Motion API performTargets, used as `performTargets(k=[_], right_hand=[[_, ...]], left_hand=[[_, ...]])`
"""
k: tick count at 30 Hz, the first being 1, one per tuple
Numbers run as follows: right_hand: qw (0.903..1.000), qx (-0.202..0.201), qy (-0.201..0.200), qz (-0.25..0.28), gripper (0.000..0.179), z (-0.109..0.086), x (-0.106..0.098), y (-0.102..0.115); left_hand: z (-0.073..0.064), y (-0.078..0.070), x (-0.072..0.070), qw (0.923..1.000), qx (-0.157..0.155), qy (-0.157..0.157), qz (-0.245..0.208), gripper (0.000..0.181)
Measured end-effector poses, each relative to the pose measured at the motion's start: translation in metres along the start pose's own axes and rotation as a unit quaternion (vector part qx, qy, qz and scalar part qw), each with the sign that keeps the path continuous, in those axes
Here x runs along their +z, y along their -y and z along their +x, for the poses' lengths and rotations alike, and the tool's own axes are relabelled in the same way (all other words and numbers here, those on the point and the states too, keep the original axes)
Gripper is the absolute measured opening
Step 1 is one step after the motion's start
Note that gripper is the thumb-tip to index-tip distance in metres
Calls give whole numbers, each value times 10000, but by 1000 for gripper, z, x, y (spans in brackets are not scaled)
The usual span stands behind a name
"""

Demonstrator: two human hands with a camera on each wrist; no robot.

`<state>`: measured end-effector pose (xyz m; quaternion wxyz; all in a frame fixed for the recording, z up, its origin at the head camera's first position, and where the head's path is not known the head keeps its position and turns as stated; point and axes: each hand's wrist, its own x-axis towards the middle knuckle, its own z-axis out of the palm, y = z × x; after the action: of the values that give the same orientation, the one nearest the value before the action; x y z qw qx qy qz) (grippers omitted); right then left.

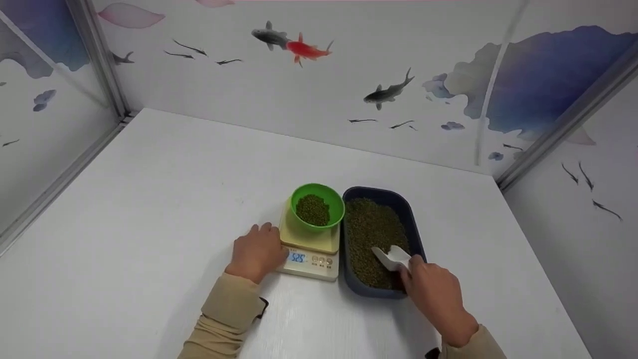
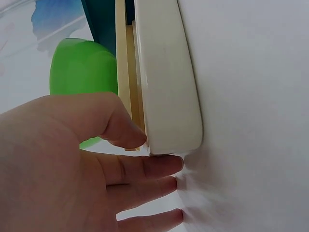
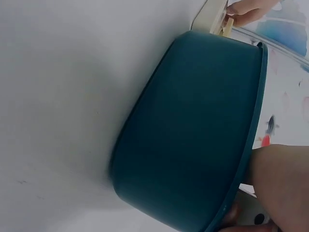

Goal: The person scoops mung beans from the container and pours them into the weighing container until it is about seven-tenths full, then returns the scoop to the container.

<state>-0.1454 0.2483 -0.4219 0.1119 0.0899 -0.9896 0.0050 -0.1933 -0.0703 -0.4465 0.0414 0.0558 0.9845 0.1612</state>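
Note:
My right hand (image 1: 436,294) grips a white scoop (image 1: 391,258) by its handle, its blade down among small green beans (image 1: 371,234) that look like mung beans. They fill much of a dark blue tub (image 1: 416,219). In the right wrist view the tub's teal-looking wall (image 3: 188,130) hides most of the scoop. My left hand (image 1: 256,252) rests at the left side of a kitchen scale (image 1: 311,271). In the left wrist view the thumb (image 2: 128,133) touches its upper edge and the fairly straight fingers (image 2: 145,166) reach the table. A green bowl (image 1: 339,212) with beans stands on the scale.
The tub stands right against the scale's right side, on a white table (image 1: 149,224). White panels with painted fish (image 1: 309,50) and metal-framed edges (image 1: 563,119) close in the back and both sides. The scale's blue display (image 1: 298,258) is lit with digits.

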Motion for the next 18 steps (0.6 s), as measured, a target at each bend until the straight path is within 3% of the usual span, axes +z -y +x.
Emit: performTargets(k=[9, 18], right_hand=[[9974, 354, 583, 222, 28, 1, -8, 0], [9997, 11, 216, 133, 31, 11, 3, 9]], left_hand=[[1, -2, -2, 10000, -13, 37, -52, 37], [0, 1, 0, 9999, -81, 40, -75, 40]])
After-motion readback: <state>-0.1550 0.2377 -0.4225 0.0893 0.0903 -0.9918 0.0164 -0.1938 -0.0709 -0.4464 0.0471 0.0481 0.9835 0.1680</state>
